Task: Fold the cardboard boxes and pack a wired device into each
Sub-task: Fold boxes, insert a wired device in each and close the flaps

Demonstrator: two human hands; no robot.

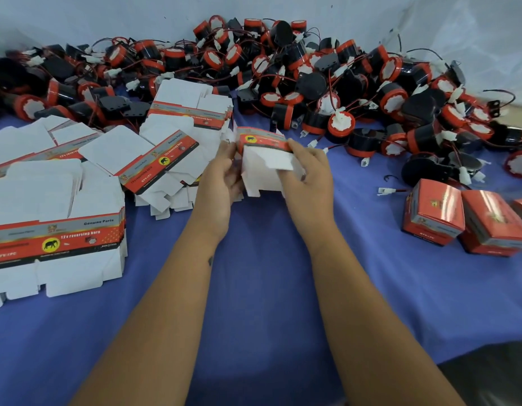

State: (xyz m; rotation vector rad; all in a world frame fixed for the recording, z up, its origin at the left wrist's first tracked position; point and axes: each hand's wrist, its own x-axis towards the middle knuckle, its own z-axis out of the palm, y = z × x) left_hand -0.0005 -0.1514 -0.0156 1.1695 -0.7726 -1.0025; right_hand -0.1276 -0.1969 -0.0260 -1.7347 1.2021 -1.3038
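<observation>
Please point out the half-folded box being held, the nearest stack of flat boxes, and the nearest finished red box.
half-folded red-and-white cardboard box (264, 168): head view, white flap.
stack of flat cardboard boxes (56, 238): head view, printed band.
finished red cardboard box (435, 212): head view, top face.

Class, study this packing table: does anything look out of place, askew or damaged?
Nothing looks damaged. One oddity: a stray white connector with a short red wire lies alone on the blue cloth, beside the finished red boxes and apart from the heap of horns.
</observation>
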